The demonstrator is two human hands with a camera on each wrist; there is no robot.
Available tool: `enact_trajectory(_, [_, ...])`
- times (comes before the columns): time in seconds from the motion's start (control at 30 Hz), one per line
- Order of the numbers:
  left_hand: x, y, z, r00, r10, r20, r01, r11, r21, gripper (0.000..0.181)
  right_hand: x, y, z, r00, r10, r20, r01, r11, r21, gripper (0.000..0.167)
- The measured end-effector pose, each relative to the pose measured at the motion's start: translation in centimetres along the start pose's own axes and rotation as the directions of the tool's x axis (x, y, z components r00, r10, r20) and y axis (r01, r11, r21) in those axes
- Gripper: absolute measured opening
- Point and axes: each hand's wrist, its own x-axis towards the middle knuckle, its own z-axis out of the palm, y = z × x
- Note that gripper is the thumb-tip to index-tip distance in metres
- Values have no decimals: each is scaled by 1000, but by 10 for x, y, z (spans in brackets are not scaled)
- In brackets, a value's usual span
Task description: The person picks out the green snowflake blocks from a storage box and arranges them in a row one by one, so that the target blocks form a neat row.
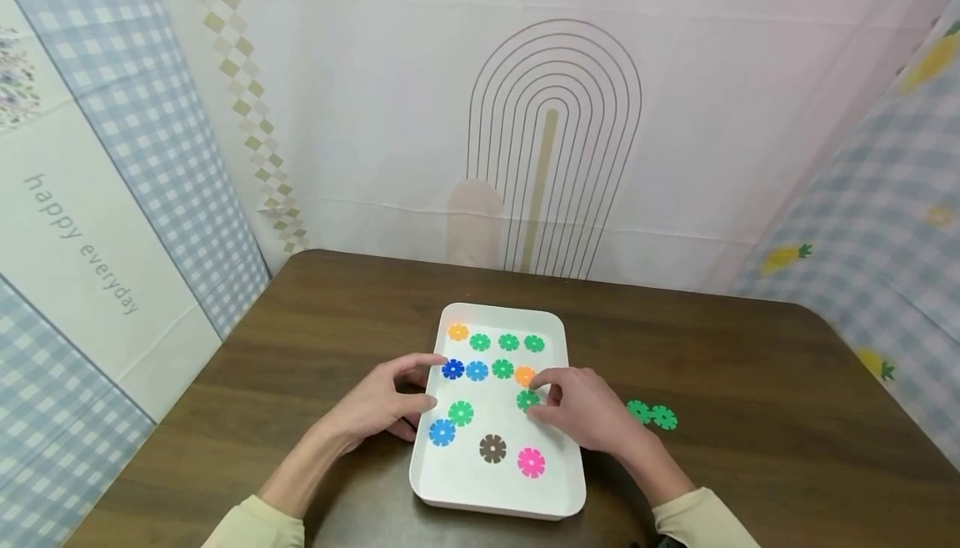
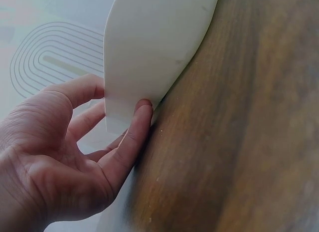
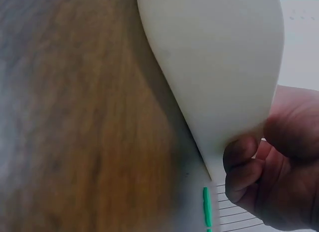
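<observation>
A white tray [image 1: 457, 477] holds flower-shaped plastic discs laid flat. At its left side my left hand [image 1: 378, 398] grips the wall; in the left wrist view the fingers of that hand [image 2: 75, 142] curve around the rim and outer wall. My right hand [image 1: 588, 406] reaches over the right rim, pinching a green disc [image 1: 527, 400] between thumb and index finger. Just above that disc lies an orange disc [image 1: 524, 376]. In the right wrist view the tray's wall hides the fingertips of my right hand [image 3: 284, 177], while its other fingers curl outside.
Other tray discs include a dark blue disc [image 1: 453, 369], a brown disc [image 1: 492, 448] and a pink disc [image 1: 531, 462]. Two green discs [image 1: 651, 414] lie on the brown wooden table [image 1: 750, 398] right of the tray. Printed cloth [image 1: 375, 114] hangs behind the table.
</observation>
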Motion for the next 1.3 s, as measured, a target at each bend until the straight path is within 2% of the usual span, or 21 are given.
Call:
enact_trajectory(0.2, [0,0,-1,1000,-1,3,1,1000,0,60,4,-4,1,999,36,13,-36,999,-19,24])
enact_trajectory(0.57, [1,-1,-1,1000,-2,-2,2,1000,7,59,8,-3,1,998,45,35,-45,999,11,22])
enact_trajectory(0.83, [0,-1,0,1000,-4,-2,4,1000,5,60,6,-4,2,999,27,21,-26,999,-32,25])
enact_trajectory(1.3, [0,-1,0,1000,3,-1,-3,1000,2,60,2,-1,1,1000,8,-8,-7,1000,29,27])
